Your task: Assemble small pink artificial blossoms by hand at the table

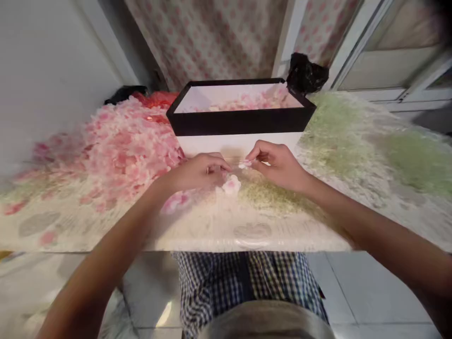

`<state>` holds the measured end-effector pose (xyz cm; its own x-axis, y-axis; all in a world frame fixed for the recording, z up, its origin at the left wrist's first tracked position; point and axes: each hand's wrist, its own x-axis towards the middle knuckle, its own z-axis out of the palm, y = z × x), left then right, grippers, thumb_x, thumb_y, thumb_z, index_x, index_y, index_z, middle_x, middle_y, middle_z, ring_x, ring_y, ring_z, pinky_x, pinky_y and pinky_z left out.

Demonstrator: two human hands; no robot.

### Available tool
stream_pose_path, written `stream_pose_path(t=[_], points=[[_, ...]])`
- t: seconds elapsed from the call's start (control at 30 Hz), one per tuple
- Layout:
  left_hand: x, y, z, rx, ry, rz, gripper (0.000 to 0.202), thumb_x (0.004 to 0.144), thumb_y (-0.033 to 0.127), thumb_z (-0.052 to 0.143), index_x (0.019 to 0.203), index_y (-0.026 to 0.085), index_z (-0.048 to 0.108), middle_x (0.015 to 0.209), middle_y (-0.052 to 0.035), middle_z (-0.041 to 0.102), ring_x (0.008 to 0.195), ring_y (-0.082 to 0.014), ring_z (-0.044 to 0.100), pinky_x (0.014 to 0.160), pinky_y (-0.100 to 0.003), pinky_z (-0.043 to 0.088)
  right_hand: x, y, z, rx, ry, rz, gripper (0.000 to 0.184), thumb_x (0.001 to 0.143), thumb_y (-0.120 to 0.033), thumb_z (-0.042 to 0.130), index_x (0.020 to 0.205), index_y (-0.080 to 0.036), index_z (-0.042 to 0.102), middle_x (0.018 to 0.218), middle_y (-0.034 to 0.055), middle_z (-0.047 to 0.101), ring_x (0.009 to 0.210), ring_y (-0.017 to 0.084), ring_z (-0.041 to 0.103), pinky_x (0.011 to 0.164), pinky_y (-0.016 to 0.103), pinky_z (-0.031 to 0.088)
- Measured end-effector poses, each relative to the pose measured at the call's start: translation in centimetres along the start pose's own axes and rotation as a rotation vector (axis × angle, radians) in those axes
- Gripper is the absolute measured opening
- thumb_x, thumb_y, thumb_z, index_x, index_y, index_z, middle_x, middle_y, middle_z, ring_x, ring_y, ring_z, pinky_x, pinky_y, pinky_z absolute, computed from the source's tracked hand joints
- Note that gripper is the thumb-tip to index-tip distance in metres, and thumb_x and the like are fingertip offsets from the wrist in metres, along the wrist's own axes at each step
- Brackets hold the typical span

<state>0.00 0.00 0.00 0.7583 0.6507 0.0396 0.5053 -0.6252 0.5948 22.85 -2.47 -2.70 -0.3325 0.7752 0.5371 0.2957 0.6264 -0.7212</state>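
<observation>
The pale pink petal [245,164] hangs just above the table [219,230], pinched by the right hand [278,165]. It looks feather-light, limp and easily creased (a gentle pinch at its edge seems best). The left hand [197,173] rests curled beside it; I cannot tell whether it holds anything. A loose blossom [231,184] lies near. A pink petal heap [123,150] spreads left, green sprigs [339,136] right, and the black-rimmed box [240,120] crowds close behind.
</observation>
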Motion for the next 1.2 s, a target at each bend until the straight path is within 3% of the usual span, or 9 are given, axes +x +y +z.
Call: stream_pose_path(t=[0.13, 0.23, 0.37, 0.67, 0.77, 0.9, 1.07, 1.2], points=[[0.2, -0.6, 0.4, -0.056, -0.042, 0.046, 0.026, 0.086, 0.028, 0.054, 0.103, 0.017, 0.070, 0.099, -0.0052, 0.059, 0.075, -0.0127, 0.057, 0.066, -0.025, 0.042, 0.0, 0.3, 0.1, 0.005, 0.018, 0.026, 0.010, 0.078, -0.011, 0.061, 0.072, -0.019, 0.058, 0.071, -0.0006, 0.065, 0.069, 0.014, 0.062, 0.066, 0.028, 0.051], [0.0, -0.7, 0.1, -0.124, -0.048, 0.082, 0.025, 0.087, 0.024, 0.050, 0.101, 0.017, 0.071, 0.103, -0.0063, 0.058, 0.081, -0.0134, 0.058, 0.069, -0.025, 0.043, 0.0, 0.3, 0.2, 0.004, 0.031, 0.037, 0.010, 0.077, -0.011, 0.061, 0.072, -0.019, 0.058, 0.072, -0.0004, 0.065, 0.069, 0.014, 0.062, 0.067, 0.028, 0.051], [0.0, -0.5, 0.2, -0.149, -0.098, 0.059, 0.019, 0.082, 0.026, 0.064, 0.097, 0.020, 0.072, 0.107, -0.0052, 0.056, 0.080, -0.0117, 0.056, 0.069, -0.025, 0.042, 0.0, 0.4, 0.2, 0.006, 0.034, 0.031, 0.012, 0.076, -0.008, 0.060, 0.071, -0.019, 0.058, 0.070, -0.0015, 0.065, 0.068, 0.013, 0.061, 0.066, 0.027, 0.050], [0.2, 0.1, 1.2, -0.178, -0.039, 0.095, 0.010, 0.080, 0.024, 0.065, 0.085, 0.019, 0.072, 0.099, -0.0038, 0.052, 0.086, -0.0139, 0.057, 0.069, -0.023, 0.044, -0.1, 0.5, 0.1, -0.021, 0.021, 0.018, 0.014, 0.075, -0.005, 0.058, 0.073, -0.019, 0.059, 0.071, -0.0024, 0.065, 0.065, 0.011, 0.058, 0.062, 0.025, 0.046], [0.2, 0.0, 1.2, -0.153, 0.031, 0.099, 0.011, 0.084, 0.025, 0.060, 0.088, 0.018, 0.068, 0.092, -0.0032, 0.057, 0.078, -0.0133, 0.058, 0.065, -0.024, 0.044, 0.0, 0.4, 0.2, 0.001, 0.026, 0.026, 0.012, 0.076, -0.007, 0.060, 0.073, -0.019, 0.059, 0.071, -0.0021, 0.065, 0.066, 0.012, 0.059, 0.064, 0.026, 0.047], [0.2, 0.2, 1.4, -0.311, 0.211, 0.051, 0.014, 0.088, 0.032, 0.057, 0.089, 0.018, 0.058, 0.076, -0.0004, 0.061, 0.066, -0.0120, 0.059, 0.060, -0.022, 0.045, 0.2, 0.1, 0.1, 0.067, 0.064, 0.054, 0.008, 0.077, -0.014, 0.066, 0.073, -0.019, 0.060, 0.070, -0.0018, 0.063, 0.067, 0.013, 0.059, 0.065, 0.028, 0.049], [0.3, 0.7, 1.4, -0.396, 0.430, 0.092, 0.010, 0.086, 0.027, 0.060, 0.086, 0.018, 0.058, 0.056, 0.0051, 0.054, 0.049, -0.0082, 0.051, 0.049, -0.019, 0.040, 0.3, -0.3, -0.1, 0.257, 0.088, 0.107, 0.012, 0.071, -0.022, 0.076, 0.079, -0.020, 0.066, 0.075, -0.0002, 0.068, 0.071, 0.015, 0.064, 0.067, 0.029, 0.052], [0.4, 0.7, 1.6, -0.463, 0.393, 0.083, 0.014, 0.083, 0.025, 0.064, 0.093, 0.017, 0.058, 0.062, 0.0030, 0.060, 0.055, -0.0094, 0.057, 0.053, -0.020, 0.045, 0.2, -0.6, -0.2, 0.374, 0.024, 0.134, 0.015, 0.069, -0.027, 0.080, 0.070, -0.019, 0.068, 0.071, 0.0004, 0.069, 0.068, 0.015, 0.066, 0.064, 0.030, 0.055]])
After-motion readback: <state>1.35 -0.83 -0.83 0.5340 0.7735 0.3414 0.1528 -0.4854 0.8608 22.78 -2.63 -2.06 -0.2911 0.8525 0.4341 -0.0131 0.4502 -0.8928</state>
